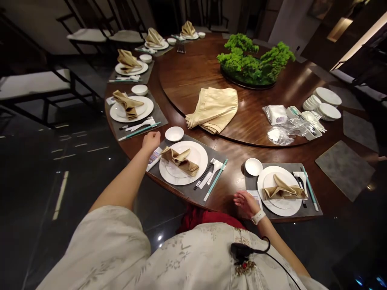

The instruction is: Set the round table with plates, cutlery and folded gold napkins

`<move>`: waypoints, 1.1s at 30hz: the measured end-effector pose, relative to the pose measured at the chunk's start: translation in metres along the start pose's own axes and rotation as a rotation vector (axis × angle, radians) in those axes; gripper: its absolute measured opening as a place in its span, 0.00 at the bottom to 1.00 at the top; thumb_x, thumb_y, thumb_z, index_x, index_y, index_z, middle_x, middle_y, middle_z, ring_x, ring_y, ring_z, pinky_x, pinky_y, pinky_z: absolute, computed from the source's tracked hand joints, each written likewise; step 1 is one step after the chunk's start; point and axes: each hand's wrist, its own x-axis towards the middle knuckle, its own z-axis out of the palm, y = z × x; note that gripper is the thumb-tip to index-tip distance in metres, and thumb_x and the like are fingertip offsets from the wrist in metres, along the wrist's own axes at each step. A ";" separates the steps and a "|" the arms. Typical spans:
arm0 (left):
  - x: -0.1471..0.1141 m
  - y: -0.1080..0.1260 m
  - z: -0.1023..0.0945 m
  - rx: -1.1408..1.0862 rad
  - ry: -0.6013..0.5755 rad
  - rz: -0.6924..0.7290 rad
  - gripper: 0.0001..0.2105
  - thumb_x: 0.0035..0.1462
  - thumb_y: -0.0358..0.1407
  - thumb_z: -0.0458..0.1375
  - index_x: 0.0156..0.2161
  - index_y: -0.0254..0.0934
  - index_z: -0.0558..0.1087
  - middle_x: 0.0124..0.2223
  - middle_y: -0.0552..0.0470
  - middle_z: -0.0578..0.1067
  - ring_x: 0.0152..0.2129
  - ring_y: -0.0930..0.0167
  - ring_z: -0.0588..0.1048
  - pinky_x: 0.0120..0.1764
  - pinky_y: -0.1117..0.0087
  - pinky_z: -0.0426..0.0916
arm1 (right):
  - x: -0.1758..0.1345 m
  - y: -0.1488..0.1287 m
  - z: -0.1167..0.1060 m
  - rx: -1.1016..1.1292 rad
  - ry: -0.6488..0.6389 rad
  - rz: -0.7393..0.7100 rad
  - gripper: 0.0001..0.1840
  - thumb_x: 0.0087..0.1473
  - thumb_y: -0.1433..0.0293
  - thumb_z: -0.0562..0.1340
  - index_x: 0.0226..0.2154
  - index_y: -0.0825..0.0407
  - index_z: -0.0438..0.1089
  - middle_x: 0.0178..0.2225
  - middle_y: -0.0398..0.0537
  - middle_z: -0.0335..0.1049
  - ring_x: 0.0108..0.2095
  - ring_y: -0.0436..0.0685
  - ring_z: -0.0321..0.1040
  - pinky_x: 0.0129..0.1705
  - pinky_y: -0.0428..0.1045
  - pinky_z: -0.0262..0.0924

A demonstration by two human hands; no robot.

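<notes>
My left hand [151, 141] rests on the table edge at the far left corner of a grey placemat [193, 192]. Its fingers curl away from me and are hidden. A small white packet [154, 158] lies just under its wrist. On that mat are a white plate [199, 159] with a folded gold napkin [180, 159], a small white dish [174, 133] and chopsticks with a spoon [211, 173]. My right hand [246, 201] lies fingers apart by the near left corner of the right placemat [314, 207], beside its plate [282, 201] and folded napkin [282, 189].
A wooden turntable [187, 76] carries a stack of gold cloths [214, 108], a green plant centrepiece [254, 60], plastic-wrapped packets [279, 125] and stacked white dishes [325, 104]. More set places [131, 108] run round the left rim. A bare mat [344, 169] lies at right. Chairs [33, 86] stand at left.
</notes>
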 end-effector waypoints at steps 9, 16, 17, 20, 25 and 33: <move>-0.197 0.252 0.133 -0.052 -0.751 0.674 0.24 0.56 0.49 0.59 0.52 0.34 0.75 0.52 0.44 0.78 0.49 0.62 0.74 0.53 0.66 0.68 | -0.094 0.056 -0.190 0.171 0.187 -0.254 0.24 0.36 0.59 0.77 0.34 0.53 0.73 0.33 0.47 0.78 0.29 0.51 0.76 0.30 0.45 0.69; -0.407 0.364 0.230 0.127 -1.462 0.905 0.25 0.51 0.51 0.66 0.51 0.39 0.78 0.51 0.47 0.79 0.48 0.62 0.76 0.52 0.71 0.67 | -0.166 0.100 -0.343 0.254 0.395 -0.290 0.24 0.36 0.58 0.76 0.34 0.52 0.73 0.33 0.46 0.77 0.27 0.49 0.74 0.28 0.43 0.68; -0.424 0.374 0.238 0.122 -1.459 0.910 0.25 0.51 0.50 0.66 0.51 0.39 0.78 0.51 0.46 0.79 0.48 0.62 0.76 0.52 0.70 0.67 | -0.171 0.099 -0.360 0.260 0.410 -0.303 0.24 0.37 0.57 0.76 0.34 0.52 0.73 0.33 0.47 0.77 0.28 0.49 0.74 0.28 0.43 0.68; -0.457 0.396 0.259 0.116 -1.469 0.896 0.25 0.52 0.50 0.66 0.52 0.40 0.78 0.54 0.46 0.78 0.51 0.60 0.74 0.55 0.68 0.67 | -0.174 0.085 -0.407 0.238 0.417 -0.325 0.25 0.38 0.54 0.75 0.35 0.52 0.72 0.34 0.47 0.77 0.28 0.49 0.74 0.29 0.44 0.67; -0.475 0.431 0.315 0.056 -1.566 0.768 0.24 0.51 0.48 0.68 0.52 0.42 0.79 0.53 0.47 0.79 0.51 0.60 0.75 0.55 0.68 0.68 | -0.150 0.028 -0.482 0.026 0.350 -0.367 0.29 0.37 0.50 0.74 0.35 0.52 0.72 0.35 0.47 0.76 0.30 0.50 0.72 0.32 0.46 0.66; -0.465 0.519 0.536 -0.274 -1.343 0.439 0.26 0.47 0.49 0.69 0.51 0.42 0.78 0.55 0.45 0.77 0.50 0.62 0.76 0.47 0.70 0.72 | -0.117 -0.123 -0.629 -0.381 0.343 -0.397 0.25 0.42 0.49 0.70 0.35 0.51 0.73 0.29 0.43 0.71 0.28 0.50 0.67 0.32 0.47 0.60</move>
